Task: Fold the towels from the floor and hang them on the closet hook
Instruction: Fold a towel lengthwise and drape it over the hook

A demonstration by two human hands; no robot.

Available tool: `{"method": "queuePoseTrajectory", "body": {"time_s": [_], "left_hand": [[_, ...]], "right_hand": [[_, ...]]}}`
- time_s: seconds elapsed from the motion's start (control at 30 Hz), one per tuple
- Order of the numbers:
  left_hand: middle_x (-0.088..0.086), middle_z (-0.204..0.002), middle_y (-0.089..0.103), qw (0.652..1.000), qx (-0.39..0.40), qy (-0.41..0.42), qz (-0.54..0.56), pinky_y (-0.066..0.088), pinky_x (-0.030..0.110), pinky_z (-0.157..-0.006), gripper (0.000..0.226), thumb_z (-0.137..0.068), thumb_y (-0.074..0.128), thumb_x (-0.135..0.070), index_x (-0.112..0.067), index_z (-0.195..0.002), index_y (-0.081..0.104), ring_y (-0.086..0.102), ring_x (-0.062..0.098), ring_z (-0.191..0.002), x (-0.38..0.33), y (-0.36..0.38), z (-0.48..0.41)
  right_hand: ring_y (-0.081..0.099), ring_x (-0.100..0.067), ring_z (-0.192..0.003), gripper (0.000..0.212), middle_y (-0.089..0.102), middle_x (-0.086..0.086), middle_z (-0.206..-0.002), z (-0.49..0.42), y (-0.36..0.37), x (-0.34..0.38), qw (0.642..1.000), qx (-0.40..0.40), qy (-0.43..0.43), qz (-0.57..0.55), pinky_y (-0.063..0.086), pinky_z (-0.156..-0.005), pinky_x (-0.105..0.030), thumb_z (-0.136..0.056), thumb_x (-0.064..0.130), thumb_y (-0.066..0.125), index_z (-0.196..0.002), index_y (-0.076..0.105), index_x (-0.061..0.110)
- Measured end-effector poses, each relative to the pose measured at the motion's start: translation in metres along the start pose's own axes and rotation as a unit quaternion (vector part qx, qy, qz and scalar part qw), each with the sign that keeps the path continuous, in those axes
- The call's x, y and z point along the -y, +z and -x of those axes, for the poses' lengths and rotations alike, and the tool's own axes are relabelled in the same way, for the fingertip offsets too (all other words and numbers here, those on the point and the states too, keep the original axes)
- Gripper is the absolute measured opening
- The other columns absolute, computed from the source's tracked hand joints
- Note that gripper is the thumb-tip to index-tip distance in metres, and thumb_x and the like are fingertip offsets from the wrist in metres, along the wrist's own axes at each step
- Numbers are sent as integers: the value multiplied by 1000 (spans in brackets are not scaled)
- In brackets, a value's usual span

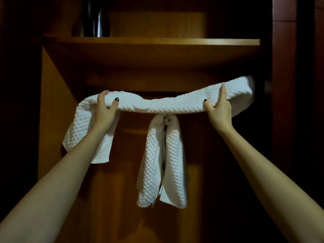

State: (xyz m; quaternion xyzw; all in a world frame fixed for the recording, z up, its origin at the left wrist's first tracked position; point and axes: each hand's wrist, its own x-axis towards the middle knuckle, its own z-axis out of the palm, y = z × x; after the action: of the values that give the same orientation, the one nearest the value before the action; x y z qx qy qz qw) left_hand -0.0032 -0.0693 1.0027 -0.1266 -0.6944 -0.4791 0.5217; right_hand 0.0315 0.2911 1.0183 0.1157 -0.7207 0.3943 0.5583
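Fingers (223,92) of your left hand (105,111) and right hand (219,109) clamp the folded towel (157,102); centre its middle over the hook (166,119).

Dim wooden closet (57,95), its shelf (157,41) bearing a dark vessel (94,20)

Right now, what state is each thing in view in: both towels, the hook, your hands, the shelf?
held towel: folded into a long band, stretched level between both hands, left end drooping, not yet on the hook.
hung towel: draped over the hook, both halves hanging down.
hook: mostly covered by the hung towel.
left hand: grips the held towel.
right hand: grips the held towel.
shelf: carries an upright dark vessel.
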Motion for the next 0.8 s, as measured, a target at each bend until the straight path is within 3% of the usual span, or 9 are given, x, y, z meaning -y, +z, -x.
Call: {"method": "queuePoseTrajectory", "body": {"time_s": [0.07,0.17,0.2,0.3,0.4,0.53,0.63,0.73,0.8], "left_hand": [[8,-145,39,1000,16,9,1,36,26,-89,50,-98,49,-34,-21,-143,33,41,13,-121,13,13,-12],[10,-146,37,999,36,31,5,33,28,-93,52,-98,49,-36,-20,-144,32,38,20,-128,26,36,-30],[11,-146,37,998,40,39,-2,34,30,-94,52,-97,48,-38,-20,-144,32,39,23,-128,30,43,-35],[14,-142,41,998,38,43,-34,42,38,-95,55,-96,45,-46,-23,-144,30,45,28,-124,45,65,-40],[14,-143,40,998,19,30,-52,40,35,-87,58,-95,40,-54,-25,-143,28,46,29,-123,61,84,-38],[14,-136,47,998,14,25,-47,46,39,-85,66,-90,37,-63,-21,-141,29,51,31,-117,70,99,-51],[12,-135,51,998,13,46,-30,49,44,-89,67,-87,40,-63,-22,-140,33,53,29,-116,66,108,-63],[11,-132,54,997,13,69,-21,49,40,-88,61,-88,43,-55,-21,-138,38,53,28,-117,69,115,-67],[10,-136,52,997,10,71,-3,43,32,-89,58,-89,43,-51,-23,-139,36,51,26,-120,74,119,-68]], "right_hand": [[49,-14,-57,83,58,-7,-75,-14,14,-9,999,-18,24,-23,39,-54,-25,-87,19,57,-156,11,14],[47,-7,-59,79,51,4,-77,-31,29,-30,998,-43,28,-37,37,-51,-7,-88,18,57,-154,15,11],[45,-5,-56,78,49,6,-76,-34,33,-37,998,-46,35,-37,35,-48,-6,-88,19,56,-154,16,11],[42,-4,-50,76,52,6,-73,-40,49,-63,995,-59,75,-40,33,-42,-13,-88,23,55,-153,17,15],[48,-4,-59,74,54,9,-83,-41,65,-86,992,-70,102,-34,39,-49,-20,-89,28,56,-152,21,15],[50,0,-71,63,57,-3,-99,-54,78,-99,990,-89,106,-34,41,-58,-22,-91,33,58,-143,35,6],[54,3,-61,59,57,9,-79,-66,83,-102,989,-108,98,-27,47,-54,-24,-91,28,58,-141,35,7],[53,11,-63,53,51,20,-80,-68,87,-110,988,-108,103,-48,37,-47,-3,-91,26,57,-139,38,12],[57,14,-76,36,50,25,-83,-68,87,-112,985,-113,103,-85,36,-53,4,-91,24,58,-126,50,19]]}}
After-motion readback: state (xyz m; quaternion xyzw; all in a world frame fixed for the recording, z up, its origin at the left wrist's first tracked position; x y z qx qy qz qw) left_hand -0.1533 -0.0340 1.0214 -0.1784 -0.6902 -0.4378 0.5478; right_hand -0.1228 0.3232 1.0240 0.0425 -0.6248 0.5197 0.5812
